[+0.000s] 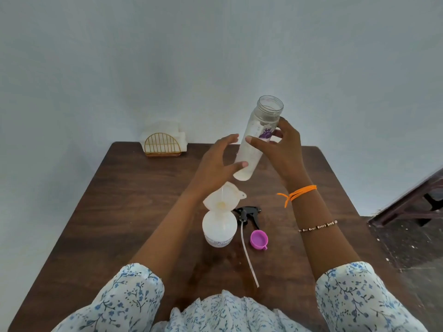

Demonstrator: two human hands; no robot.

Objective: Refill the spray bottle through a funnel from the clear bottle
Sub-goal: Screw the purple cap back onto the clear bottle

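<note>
Clear plastic bottle [257, 140]: I hold it aloft, uncapped, above the white funnel [224, 196]; apparently light, smooth, maybe slippery.
Right hand [278, 149]: grips mid-body.
Left hand [219, 161]: fingers spread, thumb touching the base.
White spray bottle [219, 230]: upright beneath the funnel.

Spray bottle [219, 232] neck behind funnel [221, 196]; clear bottle [257, 140] label partly behind fingers [275, 134]

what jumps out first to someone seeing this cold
An uncapped clear plastic bottle held high over the dark wooden table, gripped by the right hand, with the left hand open beside it. Below, a white funnel sits in the white spray bottle.
</note>
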